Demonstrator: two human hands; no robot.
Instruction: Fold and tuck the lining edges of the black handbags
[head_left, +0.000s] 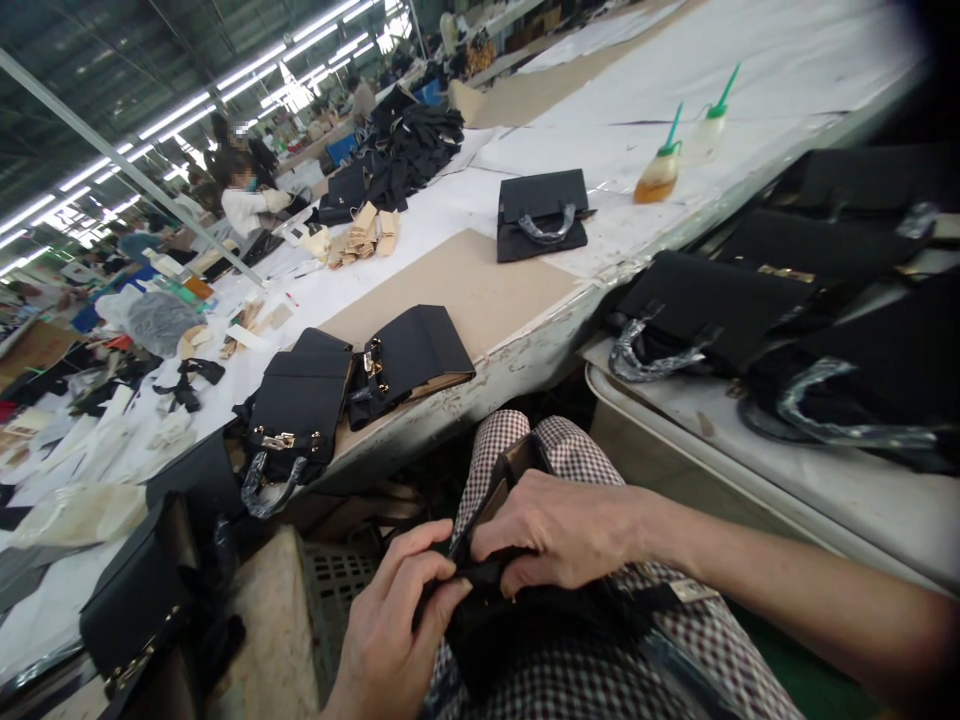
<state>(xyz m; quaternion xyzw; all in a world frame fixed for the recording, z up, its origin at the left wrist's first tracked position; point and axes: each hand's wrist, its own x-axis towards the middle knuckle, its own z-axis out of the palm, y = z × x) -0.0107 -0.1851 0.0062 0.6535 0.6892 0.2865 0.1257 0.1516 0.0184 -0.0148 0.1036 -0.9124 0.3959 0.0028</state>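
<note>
White-covered factory workbench (615, 120), background | black leather-look bag (510, 640) lies across checkered lap (574, 455), likely for support | left hand (390, 630) pinches its edge | right hand (562, 525) curls over its opening, grip unclear.

We've got a large hall, dark ribbed ceiling (90, 60), long rows of lit fluorescent tubes (247, 68) running back. Long counter (480, 190), white-covered, worn edge, crosses the frame diagonally. Thin pale pole (127, 165) at left. Perforated plastic crate (337, 590) under the counter. Far end is too small to read.
</note>
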